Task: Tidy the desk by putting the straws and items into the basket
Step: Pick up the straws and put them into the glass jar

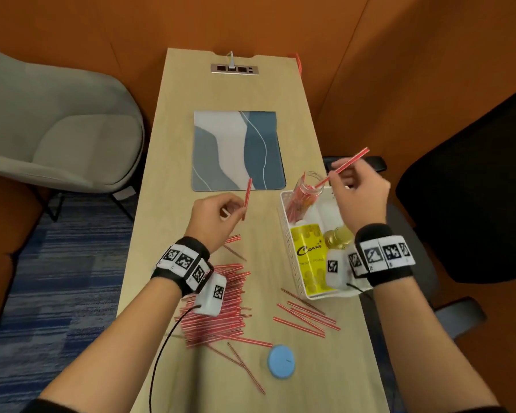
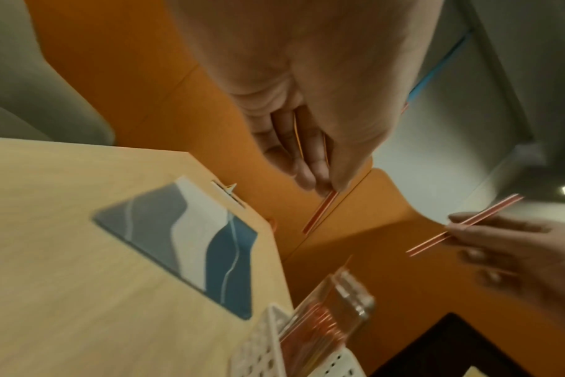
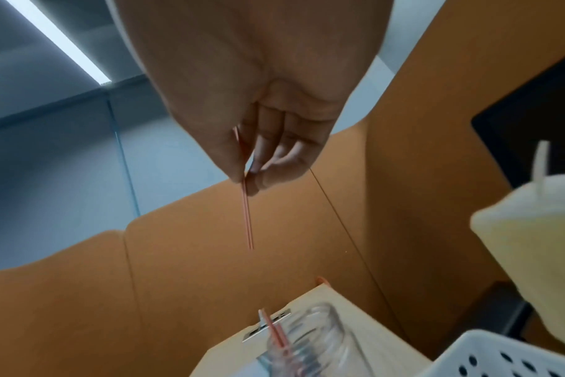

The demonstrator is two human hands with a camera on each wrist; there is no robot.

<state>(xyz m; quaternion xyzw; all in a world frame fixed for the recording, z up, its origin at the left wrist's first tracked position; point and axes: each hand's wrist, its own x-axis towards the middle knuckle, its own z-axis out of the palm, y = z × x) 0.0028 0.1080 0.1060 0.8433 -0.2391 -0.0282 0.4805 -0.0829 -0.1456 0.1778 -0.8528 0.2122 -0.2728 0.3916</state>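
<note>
The white basket [image 1: 292,251] sits at the right edge of the worktop [image 1: 167,204] and serves as the landmark here. The right hand [image 1: 359,195] is raised over the basket's far end, palm down with the wrist bent, thumb and forefinger pinching a red striped straw [image 1: 344,166] near its middle; that straw slants, its upper end pointing up and away to the right beyond the basket, its lower end angled down toward the mouth of a clear jar [image 1: 306,190] that leans in the basket's far corner with more straws inside. The left hand [image 1: 213,216] is held above the worktop just left of the basket, fingers curled, pinching a second straw [image 1: 247,195] by its lower part so it stands nearly upright with its long axis running away from the person. In the basket's near half lies a yellow bottle [image 1: 309,254] whose label reads "Carrie", beside a golden-capped bottle [image 1: 337,236]. Loose straws [image 1: 221,305] lie heaped on the worktop left of and nearer than the basket, mostly running across, with a smaller scatter [image 1: 306,317] just in front of the basket. A blue round lid [image 1: 280,361] lies nearer still. A blue-grey mat [image 1: 237,150] lies beyond the basket to the left.
</note>
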